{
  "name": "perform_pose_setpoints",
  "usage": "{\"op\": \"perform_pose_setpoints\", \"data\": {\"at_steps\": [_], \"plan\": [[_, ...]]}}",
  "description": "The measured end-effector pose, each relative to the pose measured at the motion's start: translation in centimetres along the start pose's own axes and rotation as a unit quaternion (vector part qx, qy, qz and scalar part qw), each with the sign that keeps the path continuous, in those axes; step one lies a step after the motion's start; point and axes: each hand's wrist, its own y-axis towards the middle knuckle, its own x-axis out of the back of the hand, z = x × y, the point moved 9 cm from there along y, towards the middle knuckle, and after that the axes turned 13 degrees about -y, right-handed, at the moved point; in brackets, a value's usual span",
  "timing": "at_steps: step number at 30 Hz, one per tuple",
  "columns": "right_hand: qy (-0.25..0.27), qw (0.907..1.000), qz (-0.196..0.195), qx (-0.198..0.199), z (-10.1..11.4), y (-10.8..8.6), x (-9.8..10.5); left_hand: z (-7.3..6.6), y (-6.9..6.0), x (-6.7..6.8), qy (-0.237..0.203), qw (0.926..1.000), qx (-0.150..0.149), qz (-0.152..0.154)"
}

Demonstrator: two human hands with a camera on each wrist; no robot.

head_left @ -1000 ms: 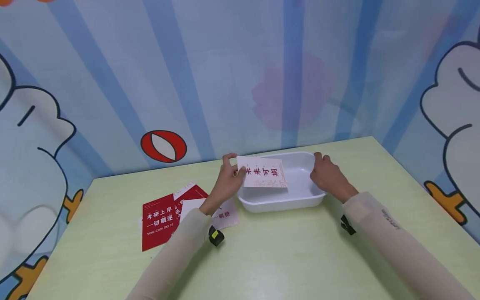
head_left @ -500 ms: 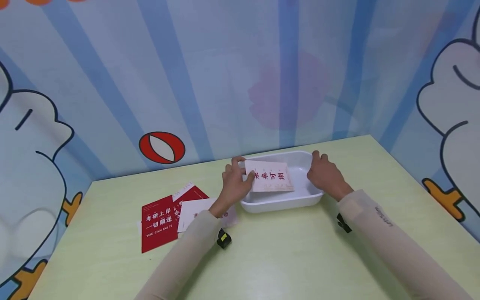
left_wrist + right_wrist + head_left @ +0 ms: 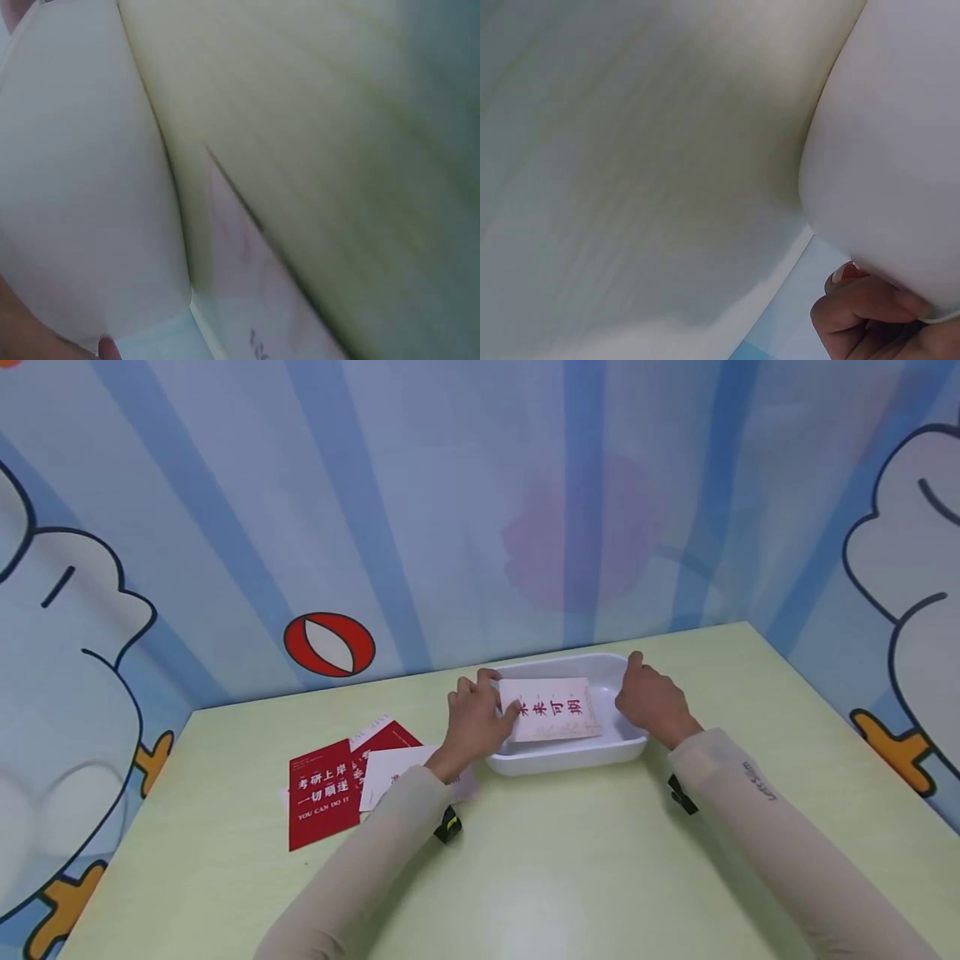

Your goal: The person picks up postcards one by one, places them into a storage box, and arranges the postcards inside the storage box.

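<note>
A white plastic tub (image 3: 570, 758) stands near the back of the table. My left hand (image 3: 474, 717) is at its left end, thumb over the left edge of a pale pink card (image 3: 555, 722) with red characters. The card lies tilted within the tub's left part. The left fingers are near the rim, and their grip beneath the card is hidden. My right hand (image 3: 654, 700) grips the tub's right end, its curled fingers (image 3: 862, 304) at the rim in the right wrist view. The tub's wall (image 3: 82, 165) fills the left of the left wrist view.
Left of the tub lies an overlapping spread of cards: a red card (image 3: 322, 793) with white characters, another red card (image 3: 386, 739) and a white card (image 3: 386, 772), partly behind the left forearm. A patterned blue wall (image 3: 465, 527) rises behind the table (image 3: 570, 868).
My left hand has moved right and lowered the pink card into the tub's left part. The right hand stays at the right end. The cards on the table have not moved.
</note>
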Motion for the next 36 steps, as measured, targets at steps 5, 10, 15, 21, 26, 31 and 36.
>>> {"op": "perform_pose_setpoints", "data": {"at_steps": [5,10,15,21,26,31,36], "plan": [[-0.004,1.0000,0.001,-0.008,0.0,0.1,-0.2,-0.2,0.1,-0.2,0.047,0.9988,-0.002,0.015],[-0.002,0.9999,0.005,-0.014,0.1,0.1,-0.4,-0.3,0.1,-0.4,0.084,0.9960,0.002,0.029],[0.005,0.9999,0.010,-0.012,0.2,0.1,-0.4,0.0,0.1,-0.9,0.115,0.9921,0.013,0.046],[0.031,0.9994,0.011,-0.007,0.0,0.3,-0.3,0.2,0.5,-1.1,0.149,0.9869,0.016,0.059],[0.063,0.9980,-0.005,0.002,-0.2,0.6,-0.1,0.3,1.0,-1.2,0.180,0.9815,0.009,0.064],[0.096,0.9948,-0.026,0.020,0.0,0.7,0.1,0.5,1.1,-1.1,0.205,0.9763,0.008,0.068],[0.112,0.9932,-0.027,0.019,0.3,0.4,0.0,0.7,0.8,-1.0,0.218,0.9739,0.005,0.064]]}}
